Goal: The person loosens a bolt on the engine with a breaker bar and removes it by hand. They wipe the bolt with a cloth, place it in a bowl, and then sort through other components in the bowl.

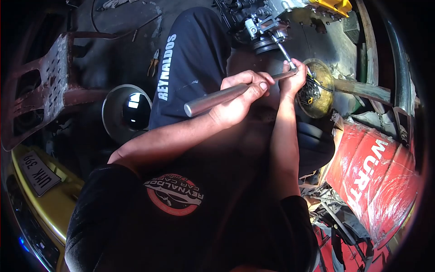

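My left hand [244, 95] is closed around a thick metal pipe [201, 102], its open-looking round end pointing toward my left. The pipe's other end reaches a thinner bar held by my right hand [293, 81]. My right hand's fingers wrap round the joint where this bar meets a shiny socket extension [284, 51]. The extension runs forward to the engine [267, 25], beside its grooved pulley [265, 45]. Whether its tip sits on a bolt is too small to tell.
A brass-coloured bowl [333, 77] with small parts and wires lies beside my right hand. A round bucket [108, 111] stands at the left, near a worn red chair [56, 81]. Pliers [153, 63] lie on the floor. A red wrapped drum [358, 158] is at the right.
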Available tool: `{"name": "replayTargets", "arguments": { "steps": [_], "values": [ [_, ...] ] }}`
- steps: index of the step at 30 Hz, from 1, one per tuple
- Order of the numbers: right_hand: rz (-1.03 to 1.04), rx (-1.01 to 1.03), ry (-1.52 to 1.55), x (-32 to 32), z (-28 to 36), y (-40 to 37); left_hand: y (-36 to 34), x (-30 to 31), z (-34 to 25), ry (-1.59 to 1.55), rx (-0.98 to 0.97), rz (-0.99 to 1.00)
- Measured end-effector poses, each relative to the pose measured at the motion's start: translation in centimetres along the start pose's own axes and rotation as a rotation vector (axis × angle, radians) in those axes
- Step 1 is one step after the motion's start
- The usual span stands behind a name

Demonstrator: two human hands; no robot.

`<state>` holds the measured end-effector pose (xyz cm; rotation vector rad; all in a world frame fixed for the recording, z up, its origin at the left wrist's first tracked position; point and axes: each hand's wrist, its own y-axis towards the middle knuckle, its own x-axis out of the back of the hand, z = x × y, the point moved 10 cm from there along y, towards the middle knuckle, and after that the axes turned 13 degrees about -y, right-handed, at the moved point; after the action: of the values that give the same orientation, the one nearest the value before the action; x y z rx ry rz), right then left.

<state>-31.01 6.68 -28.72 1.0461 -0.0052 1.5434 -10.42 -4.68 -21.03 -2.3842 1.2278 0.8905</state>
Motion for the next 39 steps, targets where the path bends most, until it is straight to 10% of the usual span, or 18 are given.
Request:
{"name": "replayTargets", "arguments": {
  "steps": [5,8,17,19,22,24,26,33,39],
  "values": [
    [0.100,-0.435,0.683,-5.4,-3.4,-4.5,3.9,-4.4,-2.1,0.621,0.021,0.071],
    [0.129,-0.401,0.565,-4.7,-4.2,-4.2,6.9,-10.5,-2.4,0.843,-0.165,0.139],
    [0.314,-0.617,0.781,-5.0,-5.8,-2.8,13.6,-18.3,2.6,1.133,0.151,0.300],
    [0.336,-0.677,0.847,-5.6,-6.0,-2.6,10.9,-16.3,1.5,1.010,-0.081,0.328],
    [0.289,-0.531,0.752,-5.0,-5.1,-2.1,2.8,-7.7,-0.8,0.735,-0.387,0.106],
    [0.053,0.075,0.003,-1.5,-0.4,-0.9,-1.7,-0.9,0.5,0.543,-0.370,0.145],
    [0.037,0.116,-0.083,-0.9,1.0,-1.6,-3.5,2.4,1.2,0.426,-0.243,0.064],
    [0.212,-0.187,0.509,-4.2,-3.3,-2.1,4.6,-7.3,-2.9,0.784,-0.162,-0.066],
    [0.271,-0.281,0.493,-4.0,-4.3,-2.2,12.3,-17.5,0.7,1.045,0.021,0.298]
  ]
}}
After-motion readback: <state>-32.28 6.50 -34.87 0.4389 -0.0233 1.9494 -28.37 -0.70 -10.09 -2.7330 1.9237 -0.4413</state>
